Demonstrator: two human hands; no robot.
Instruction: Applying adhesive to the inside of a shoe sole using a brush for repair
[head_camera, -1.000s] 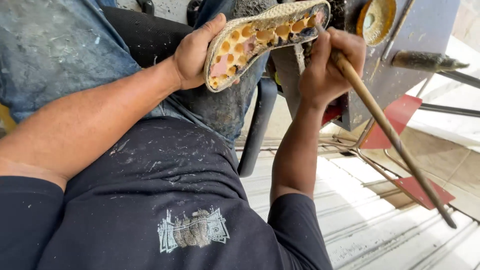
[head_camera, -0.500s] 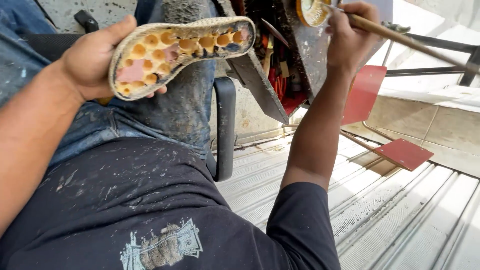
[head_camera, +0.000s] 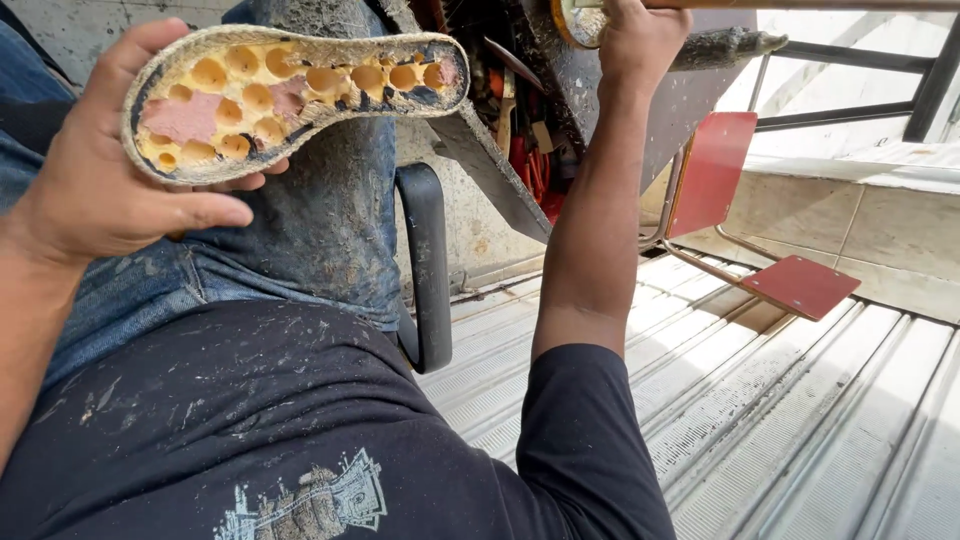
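Hands: left (head_camera: 95, 190) cradles shoe sole (head_camera: 290, 95); right (head_camera: 640, 40), raised, grips stick (head_camera: 800, 5).

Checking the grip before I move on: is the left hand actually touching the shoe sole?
Touching. The head view shows the left hand cupping the shoe sole from beneath, fingers against its rope-edged rim with no gap.

The right hand (head_camera: 640, 35) is cut by the top edge — its fingertips and grip on the wooden stick (head_camera: 800, 5) cannot be made out, and the stick runs off to the right. Only a sliver of the round tin (head_camera: 575, 22) shows. The left hand's (head_camera: 95, 190) fingers lie hidden behind the shoe sole (head_camera: 290, 95). The clutter under the bench (head_camera: 515, 130) — too dark to tell.
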